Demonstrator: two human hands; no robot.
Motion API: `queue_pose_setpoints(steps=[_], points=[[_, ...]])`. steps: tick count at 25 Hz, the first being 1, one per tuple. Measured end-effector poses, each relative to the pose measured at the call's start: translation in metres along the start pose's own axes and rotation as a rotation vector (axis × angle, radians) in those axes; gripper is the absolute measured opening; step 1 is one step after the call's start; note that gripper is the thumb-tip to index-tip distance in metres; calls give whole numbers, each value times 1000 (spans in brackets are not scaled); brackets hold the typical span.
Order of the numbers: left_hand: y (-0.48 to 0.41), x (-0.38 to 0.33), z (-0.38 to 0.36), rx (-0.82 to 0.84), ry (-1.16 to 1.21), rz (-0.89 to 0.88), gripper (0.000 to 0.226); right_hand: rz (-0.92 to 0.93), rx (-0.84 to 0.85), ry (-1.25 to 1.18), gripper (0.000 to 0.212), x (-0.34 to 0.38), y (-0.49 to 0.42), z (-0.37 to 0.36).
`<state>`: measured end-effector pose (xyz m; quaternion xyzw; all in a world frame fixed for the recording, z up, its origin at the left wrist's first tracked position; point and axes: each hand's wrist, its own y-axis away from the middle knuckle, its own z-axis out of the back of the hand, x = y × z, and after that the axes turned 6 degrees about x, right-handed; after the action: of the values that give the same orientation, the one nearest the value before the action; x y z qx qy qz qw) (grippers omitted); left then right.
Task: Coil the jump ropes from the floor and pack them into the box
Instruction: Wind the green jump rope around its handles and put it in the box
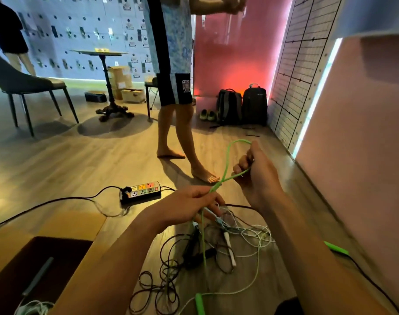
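Green rope [219, 183] loops between both hands. The right hand [257, 178] grips the loop's far end and the left hand [191, 205] pinches it nearer. Its tail drops into the tangled pile [216, 246] on the floor, beside the box [69, 223].

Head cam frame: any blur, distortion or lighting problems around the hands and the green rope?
Head view: strong wide-angle bend, the grid panel leans inward; the green rope between left hand and right hand reads clearly; the green handle at the bottom edge is soft; the box interior sits in deep shadow; red glow behind the backpacks, no glare on the hands.
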<state>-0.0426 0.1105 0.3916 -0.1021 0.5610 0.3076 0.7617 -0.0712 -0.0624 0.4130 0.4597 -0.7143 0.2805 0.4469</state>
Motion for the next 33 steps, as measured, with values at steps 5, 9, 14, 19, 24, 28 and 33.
queue_pose_setpoints(steps=[5,9,14,19,24,28,33], points=[[-2,-5,-15,-89,-4,-128,32,54,47,88,25,3,8,-5],[-7,-1,-19,-88,-14,-229,26,107,-58,144,24,9,16,-2],[-10,-8,-26,-150,55,-291,23,101,6,259,34,5,34,2],[-12,-4,5,-653,393,-265,32,99,128,765,37,2,15,33],[-11,18,27,-881,339,-210,36,-205,420,1112,51,-1,5,48],[-12,28,46,-1060,327,-125,37,-264,404,1410,42,-3,4,51],[-15,33,27,-918,67,34,26,-276,398,714,47,-6,17,26]])
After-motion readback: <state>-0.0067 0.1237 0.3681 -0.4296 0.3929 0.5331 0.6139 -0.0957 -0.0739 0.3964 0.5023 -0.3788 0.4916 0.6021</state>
